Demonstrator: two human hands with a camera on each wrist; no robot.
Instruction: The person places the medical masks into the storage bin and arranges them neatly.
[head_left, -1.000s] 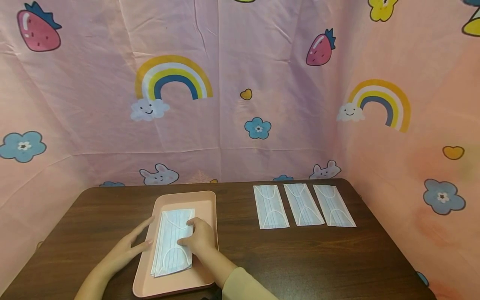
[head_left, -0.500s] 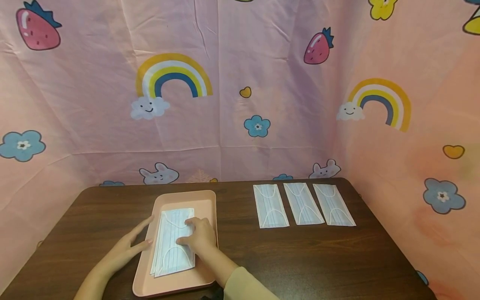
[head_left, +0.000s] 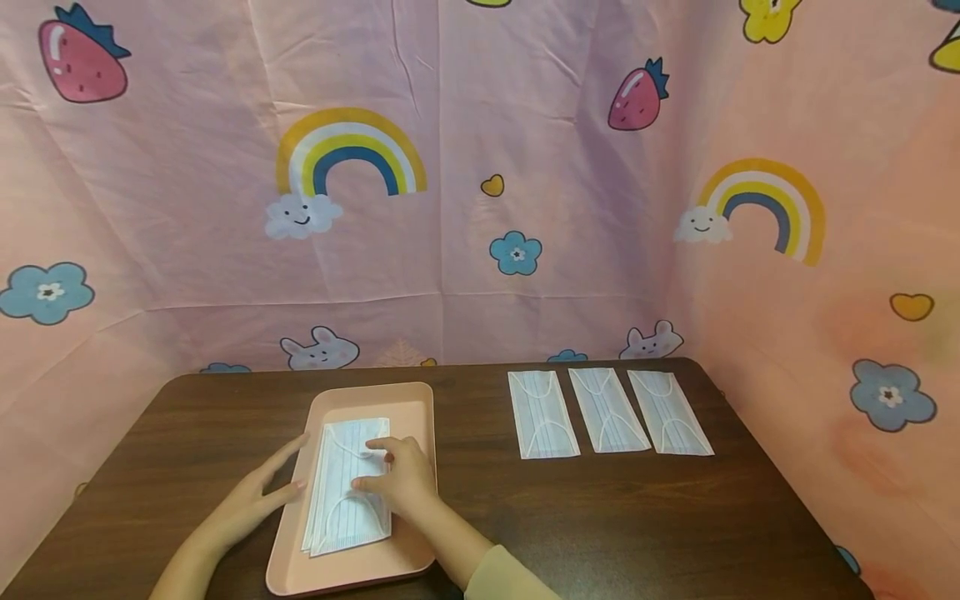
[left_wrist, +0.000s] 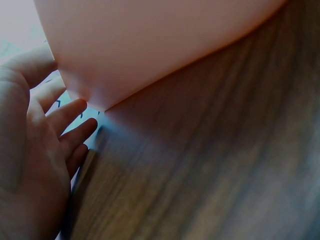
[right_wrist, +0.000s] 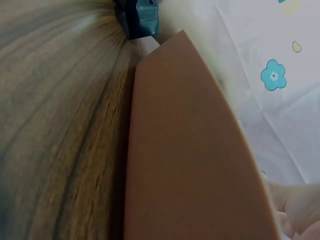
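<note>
I've got the left hand (head_left: 251, 502) spread loosely at the tray's (head_left: 288, 575) left rim, gripping nothing. My right hand (head_left: 408, 479) sits half open over the mask stack (head_left: 347, 527), thumb and forefinger apart; can't tell if it pinches anything. Stack lies flat, slightly fanned, in the tray. Three loose masks (head_left: 609, 410) lie side by side, right part of bench (head_left: 600, 525).

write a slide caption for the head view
Left hand at a pink tray, right hand at the stack of masks inside; three more masks side by side on the dark table.
</note>
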